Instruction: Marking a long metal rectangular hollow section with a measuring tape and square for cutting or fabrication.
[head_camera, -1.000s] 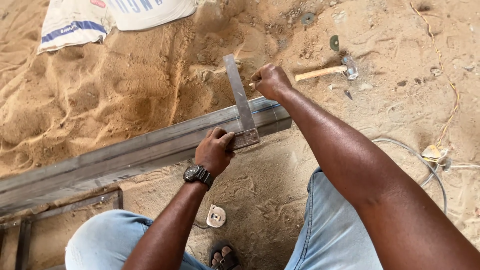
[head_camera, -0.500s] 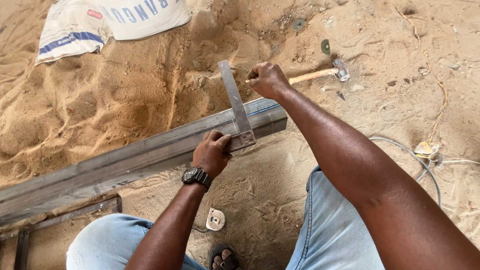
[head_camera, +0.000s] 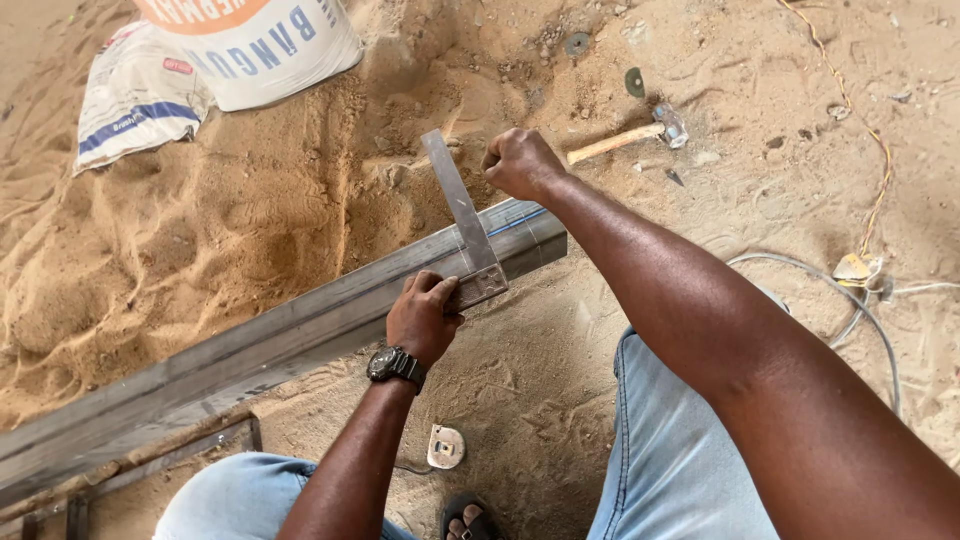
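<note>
A long grey metal tube (head_camera: 280, 345) lies across the sand from lower left to centre. A steel try square (head_camera: 462, 215) rests across its right end, blade pointing away from me. My left hand (head_camera: 425, 318), with a black wristwatch, presses the square's stock against the tube's near side. My right hand (head_camera: 520, 162) is closed in a fist just right of the blade, above the tube's end; whatever it holds is hidden inside the fingers. Blue lines mark the tube's end (head_camera: 520, 222).
A wooden-handled hammer (head_camera: 630, 137) lies on the sand beyond my right hand. White printed sacks (head_camera: 215, 60) sit at top left. A grey cable (head_camera: 850, 320) and an orange cord (head_camera: 860, 110) run at the right. A metal frame (head_camera: 150, 470) lies lower left.
My right hand has shifted slightly along the blade's right side, toward the tube. My left hand still pins the square in place.
</note>
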